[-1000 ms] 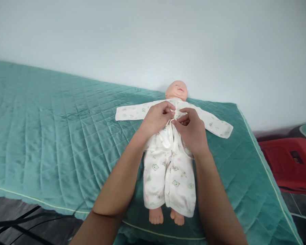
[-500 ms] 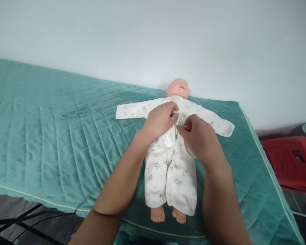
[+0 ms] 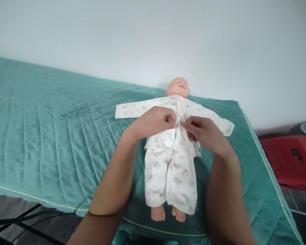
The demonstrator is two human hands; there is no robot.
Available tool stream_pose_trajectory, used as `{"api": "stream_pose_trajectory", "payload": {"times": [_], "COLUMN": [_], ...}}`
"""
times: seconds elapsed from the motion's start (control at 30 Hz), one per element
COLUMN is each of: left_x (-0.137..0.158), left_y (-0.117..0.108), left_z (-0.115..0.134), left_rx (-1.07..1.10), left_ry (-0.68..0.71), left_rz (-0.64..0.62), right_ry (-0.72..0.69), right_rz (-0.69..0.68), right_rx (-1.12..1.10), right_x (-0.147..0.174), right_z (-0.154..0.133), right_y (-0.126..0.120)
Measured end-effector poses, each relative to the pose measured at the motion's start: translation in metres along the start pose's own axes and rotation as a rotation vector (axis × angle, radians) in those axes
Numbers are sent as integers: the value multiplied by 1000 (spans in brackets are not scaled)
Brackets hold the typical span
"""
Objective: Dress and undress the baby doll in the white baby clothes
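Note:
A baby doll [image 3: 177,87] lies on its back, head toward the wall. It wears a white printed long-sleeved top [image 3: 155,103] and matching trousers [image 3: 156,177], with its bare feet showing below. The top's front edges part below the chest. My left hand [image 3: 155,119] pinches the left front edge of the top between thumb and fingers. Close beside it, my right hand [image 3: 204,132] pinches the right front edge. The fingertips of both hands nearly meet over the doll's middle. Any fastener between them is too small to make out.
A green quilted cover [image 3: 53,136] lies over the bed, against a pale wall [image 3: 153,41]. A red plastic chair or stool [image 3: 277,156] stands off the bed's right edge. Black metal bars [image 3: 22,217] and a cable are at the lower left.
Both hands have shifted along the top's front opening; the left moved down from the chest toward the belly. My right fingers have come closer to the left ones. The doll stays in place.

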State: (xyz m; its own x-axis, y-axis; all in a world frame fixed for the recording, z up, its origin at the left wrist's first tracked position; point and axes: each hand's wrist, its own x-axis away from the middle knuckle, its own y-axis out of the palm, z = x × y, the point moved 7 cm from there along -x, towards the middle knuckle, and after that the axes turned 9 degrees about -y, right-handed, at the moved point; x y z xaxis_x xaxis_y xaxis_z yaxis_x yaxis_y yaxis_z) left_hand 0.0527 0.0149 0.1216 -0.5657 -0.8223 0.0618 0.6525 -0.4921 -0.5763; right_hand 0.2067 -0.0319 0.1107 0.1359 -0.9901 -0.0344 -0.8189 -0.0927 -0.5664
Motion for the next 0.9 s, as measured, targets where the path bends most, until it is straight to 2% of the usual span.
{"api": "stream_pose_trajectory", "payload": {"times": [0.1, 0.2, 0.43, 0.7, 0.9], "left_x": [-1, -2, -1, 7, 5], "left_y": [1, 4, 14, 28, 29], "left_z": [4, 4, -9, -31, -37], "left_rx": [-25, 13, 339, 608, 638], "left_ry": [27, 20, -30, -78, -49], "left_rz": [-2, -70, -228, -108, -106], "right_ry": [-51, -88, -102, -117, -105], "right_rz": [0, -29, -132, -166, -176], "right_rx": [-207, -350, -407, -429, -373], "right_x": [-3, -5, -7, -5, -3], "right_z": [-2, -5, 7, 13, 9], "right_y": [6, 13, 22, 24, 23]}}
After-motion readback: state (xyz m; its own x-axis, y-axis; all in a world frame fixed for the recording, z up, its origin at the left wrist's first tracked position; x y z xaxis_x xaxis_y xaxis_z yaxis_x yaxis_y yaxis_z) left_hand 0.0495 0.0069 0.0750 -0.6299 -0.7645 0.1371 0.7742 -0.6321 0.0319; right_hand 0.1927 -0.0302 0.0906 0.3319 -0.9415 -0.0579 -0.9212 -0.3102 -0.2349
